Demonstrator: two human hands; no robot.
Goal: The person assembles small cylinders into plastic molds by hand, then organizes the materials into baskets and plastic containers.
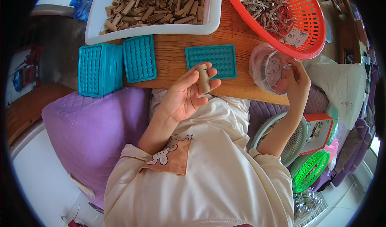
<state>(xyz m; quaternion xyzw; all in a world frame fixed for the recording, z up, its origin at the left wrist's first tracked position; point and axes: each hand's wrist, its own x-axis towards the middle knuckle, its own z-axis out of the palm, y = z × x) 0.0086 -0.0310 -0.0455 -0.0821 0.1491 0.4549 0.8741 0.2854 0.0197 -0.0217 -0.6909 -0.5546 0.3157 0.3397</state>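
My left hand [179, 96] is raised over my lap at the table's front edge. Its thumb and fingers are closed round a small tan plastic cylinder [204, 82], held upright with a dark slot near its top. To the right, my right hand [299, 77] is at the rim of a clear round tub [260, 71] lined with a thin bag. Thumb and forefinger pinch a small white piece [287, 66], too small to name. Inside the tub lie many small pale pieces [275, 71]. Just beyond my left hand, a teal tray with rows of round pockets [226, 58] lies flat.
A white bin [215, 13] of tan plastic parts stands at the back. A red basket [311, 25] holds thin metallic-looking parts at far right. On the left are a teal tray stack [100, 68] and another teal tray [140, 58]. Grey [295, 142] and green [311, 170] baskets are by my right arm.
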